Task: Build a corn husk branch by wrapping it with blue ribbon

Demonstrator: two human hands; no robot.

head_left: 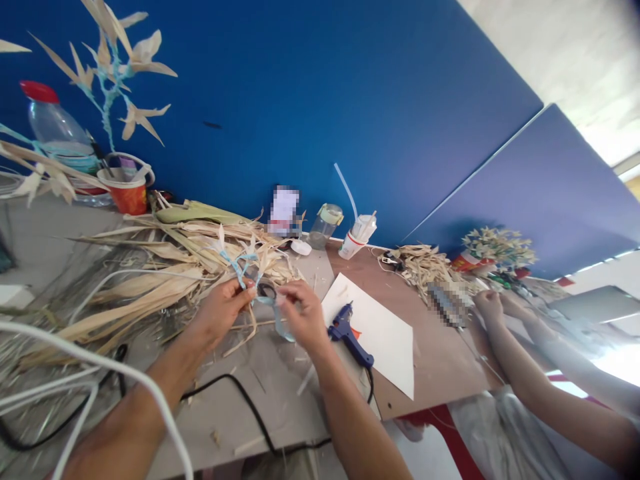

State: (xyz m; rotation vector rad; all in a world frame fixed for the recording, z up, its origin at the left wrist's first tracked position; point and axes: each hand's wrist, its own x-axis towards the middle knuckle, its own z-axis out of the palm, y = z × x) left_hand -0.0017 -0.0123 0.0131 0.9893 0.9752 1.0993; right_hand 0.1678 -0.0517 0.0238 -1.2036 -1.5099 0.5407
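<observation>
My left hand (227, 308) pinches a small corn-husk flower stem (241, 265), its forked branches wrapped in light blue tape. Pale husk petals top the branches. A strip of light blue tape (265, 301) runs from the stem to my right hand (303, 312), whose fingers are closed on it. More of the tape hangs below those fingers. Between the hands shows a dark ring-shaped thing (267, 289), too unclear to name. Dried corn husks (145, 283) lie in a heap beside and behind my left hand.
A blue glue gun (356, 341) rests on white paper (397, 347). Behind stand a jar (324, 230) and a paper cup (351, 245). At left are a red cup (131, 195), a bottle (60, 130) and a taped husk branch (107, 100). White cables (150, 387) cross the foreground. Another person's hands (490, 308) are at right.
</observation>
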